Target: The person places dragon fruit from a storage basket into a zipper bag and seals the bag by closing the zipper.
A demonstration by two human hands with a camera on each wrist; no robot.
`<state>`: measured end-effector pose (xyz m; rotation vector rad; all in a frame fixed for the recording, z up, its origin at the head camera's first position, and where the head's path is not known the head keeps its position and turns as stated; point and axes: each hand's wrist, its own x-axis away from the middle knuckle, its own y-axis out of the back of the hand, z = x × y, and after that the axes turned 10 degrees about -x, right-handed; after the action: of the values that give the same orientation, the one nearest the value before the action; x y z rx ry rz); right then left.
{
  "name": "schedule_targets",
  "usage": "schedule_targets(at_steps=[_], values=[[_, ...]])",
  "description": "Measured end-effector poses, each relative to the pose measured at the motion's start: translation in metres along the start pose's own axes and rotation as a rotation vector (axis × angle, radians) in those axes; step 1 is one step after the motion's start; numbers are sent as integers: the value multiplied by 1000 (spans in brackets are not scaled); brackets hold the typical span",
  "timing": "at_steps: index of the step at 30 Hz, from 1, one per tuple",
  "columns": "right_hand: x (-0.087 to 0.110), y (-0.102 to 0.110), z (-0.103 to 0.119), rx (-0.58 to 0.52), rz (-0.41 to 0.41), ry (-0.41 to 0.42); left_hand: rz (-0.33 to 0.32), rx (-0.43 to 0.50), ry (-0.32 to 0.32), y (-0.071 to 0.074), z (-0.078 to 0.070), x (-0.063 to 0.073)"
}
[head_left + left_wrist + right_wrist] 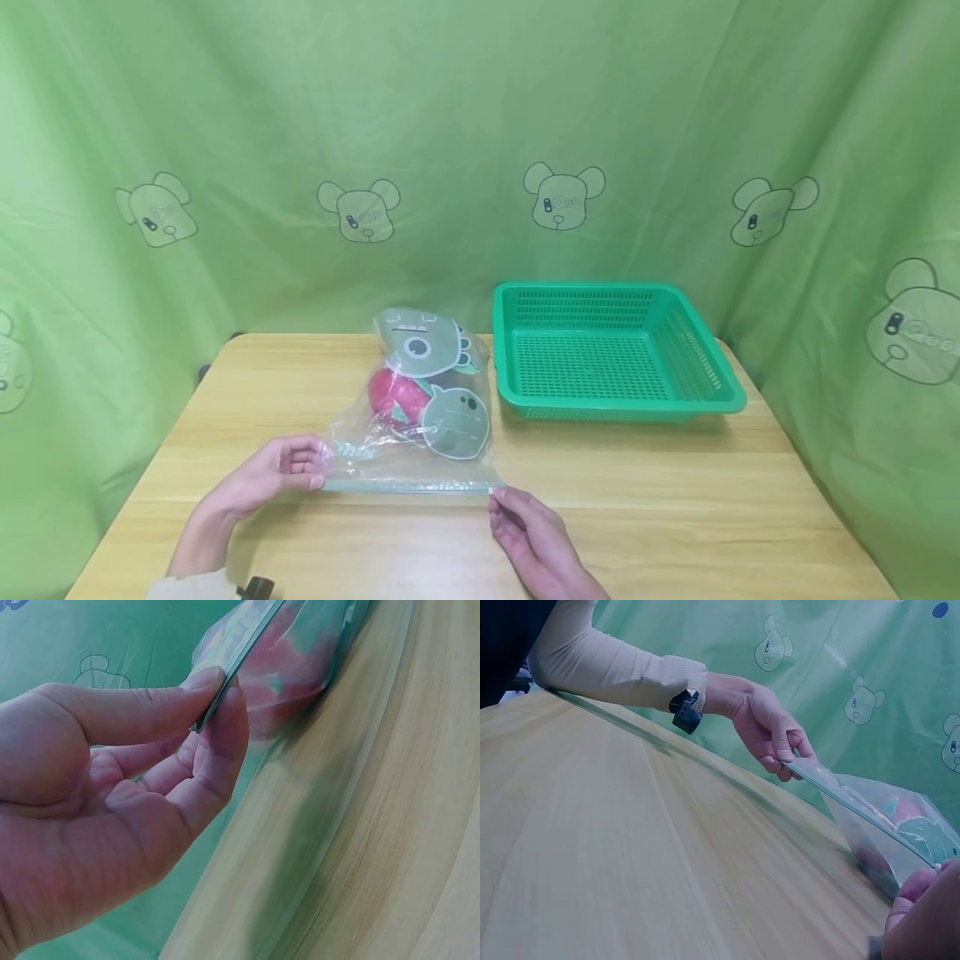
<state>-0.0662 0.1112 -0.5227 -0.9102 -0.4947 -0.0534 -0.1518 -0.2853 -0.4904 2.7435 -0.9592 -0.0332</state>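
Note:
A clear zip bag [367, 454] with green printed shapes lies on the table, its zip edge toward me. Inside it sits a round pink-red thing with green patches [396, 396]; its kind is hard to tell through the plastic. My left hand [273, 473] pinches the left corner of the zip edge between thumb and fingers, as the left wrist view also shows. At the opposite corner, my right hand [536, 537] pinches the edge beside a small white slider [492, 492]. Between the two hands the zip edge is stretched straight, and it looks closed along its length.
A green plastic basket [618, 408] with slotted walls stands at the back right, close to the bag. Green curtains [450, 100] with bear-head prints hang behind and beside the wooden table [675, 500].

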Motion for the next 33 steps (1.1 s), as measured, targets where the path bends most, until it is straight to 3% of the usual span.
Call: schedule_targets(at_steps=[18, 28, 33], values=[[-6, 1, 5, 53, 60, -23, -21, -67, 40, 2, -1, 9], [-8, 13, 14, 77, 14, 74, -9, -141, 80, 6, -4, 8], [-10, 16, 30, 182, 70, 69, -16, -224, 95, 11, -7, 11]])
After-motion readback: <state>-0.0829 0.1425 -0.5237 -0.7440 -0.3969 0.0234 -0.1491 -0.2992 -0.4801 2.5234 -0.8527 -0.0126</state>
